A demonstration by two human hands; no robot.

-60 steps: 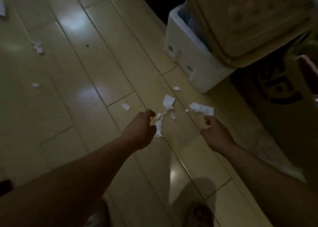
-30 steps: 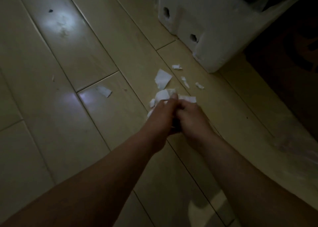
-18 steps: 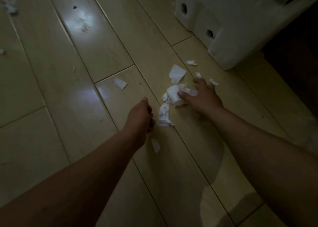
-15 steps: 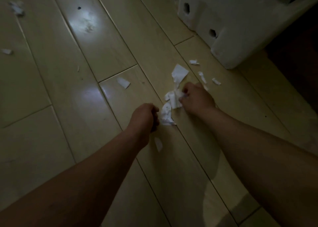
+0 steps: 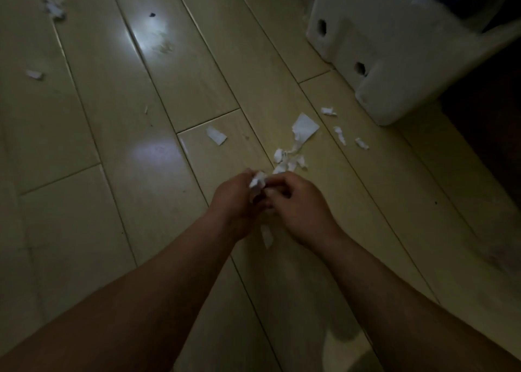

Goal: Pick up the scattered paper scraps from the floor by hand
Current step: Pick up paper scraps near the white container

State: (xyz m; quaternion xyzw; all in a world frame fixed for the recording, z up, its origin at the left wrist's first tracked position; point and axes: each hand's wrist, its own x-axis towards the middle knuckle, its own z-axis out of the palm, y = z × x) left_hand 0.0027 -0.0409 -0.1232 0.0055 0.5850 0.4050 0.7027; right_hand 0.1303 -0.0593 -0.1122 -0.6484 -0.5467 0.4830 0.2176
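- Low in the view, two bare arms reach forward over the pale wood floor [image 5: 118, 151], and the light is dim.
- One long paper scrap [image 5: 266, 237] lies on the floor under the two wrists.
- The left hand [image 5: 235, 199] and the right hand [image 5: 298, 202] meet just above that scrap, and their fingers touch.
- The grip of the left hand is curled shut on a small white wad of paper [image 5: 258, 181] that sticks up between the hands.
- The right hand's fingers are bent in toward the same wad, but I cannot tell if its grip holds the paper or only touches it.
- Just past the hands, a little pile of torn scraps [image 5: 289, 160] sits on the floor.
- A bigger flat piece [image 5: 305, 127] lies just beyond the pile and touches it by a thin strip.
- To the left of that, one scrap [image 5: 216, 136] lies by itself near a floor board seam.
- To the right, three tiny bits [image 5: 339, 134] lie near a white foam box [image 5: 375, 41].
- The box stands on the floor at the far right and has round holes in its side.
- Far off on the left, two more scraps lie well apart from the rest: a small one [image 5: 33, 74] and a crumpled one [image 5: 55, 9] near the top edge.
- A small dark speck [image 5: 152, 15] sits by a bright shine on the floor.
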